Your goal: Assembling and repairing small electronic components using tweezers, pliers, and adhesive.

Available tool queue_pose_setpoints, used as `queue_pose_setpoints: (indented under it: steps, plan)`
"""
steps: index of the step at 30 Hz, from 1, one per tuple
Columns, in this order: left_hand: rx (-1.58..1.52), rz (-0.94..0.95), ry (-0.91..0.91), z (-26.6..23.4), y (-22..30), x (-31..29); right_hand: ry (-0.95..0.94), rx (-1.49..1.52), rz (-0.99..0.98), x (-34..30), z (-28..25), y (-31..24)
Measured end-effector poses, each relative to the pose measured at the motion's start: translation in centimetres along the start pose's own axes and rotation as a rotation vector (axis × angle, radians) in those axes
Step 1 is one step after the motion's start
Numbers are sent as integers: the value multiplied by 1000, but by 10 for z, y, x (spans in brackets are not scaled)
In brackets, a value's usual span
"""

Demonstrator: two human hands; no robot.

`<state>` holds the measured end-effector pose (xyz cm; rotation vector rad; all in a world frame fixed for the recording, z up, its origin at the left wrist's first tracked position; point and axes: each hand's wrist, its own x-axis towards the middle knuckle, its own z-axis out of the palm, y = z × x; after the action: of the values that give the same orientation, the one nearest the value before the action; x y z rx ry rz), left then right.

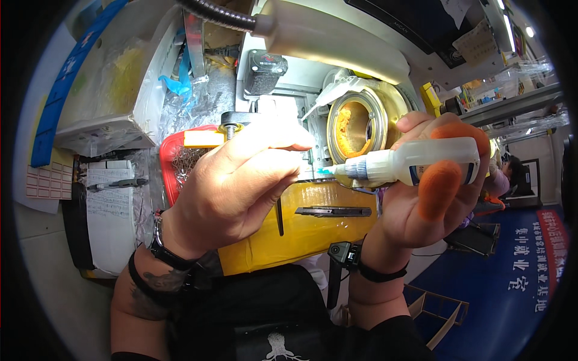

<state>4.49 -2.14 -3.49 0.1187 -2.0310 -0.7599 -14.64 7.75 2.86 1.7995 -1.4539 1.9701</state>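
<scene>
- The right hand (412,212) is closed around a translucent squeeze bottle (421,154), with orange finger cots (462,131) on two of its digits
- The bottle is in front of the round metal tin (379,114), on the near side of its opening; its long axis runs across the view, nearly level, with the base to the right and the teal nozzle tip (327,171) to the left, slightly lower in the view than the base; a ribbed blue collar (356,168) sits between tip and shoulder
- The nozzle points at the left hand (226,180), its tip near the fingertips; that hand's thumb and forefinger bend toward each other, and under the glare I cannot tell whether anything is between them
- The tin's mouth faces the wearer, tilted; crumbly orange material (344,123) lines part of its inside
- A red tray (165,165), partly behind the left hand, holds a tangle of thin metal pieces (185,163)
- At the far left a white box (102,129) holds clear plastic wrapping with something yellow
- A black utility knife (334,212) lies crosswise on the yellow surface (253,253), nearer the wearer than the bottle
</scene>
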Motion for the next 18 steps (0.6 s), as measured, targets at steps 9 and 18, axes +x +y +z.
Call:
queue_pose_setpoints:
  steps: [9,18]
  plan:
    - [3,9,10,2,0,1,-24,28,0,1,-5,0]
    - [134,-36,-36,-6,9,-5,123,401,-8,-4,-142,-13]
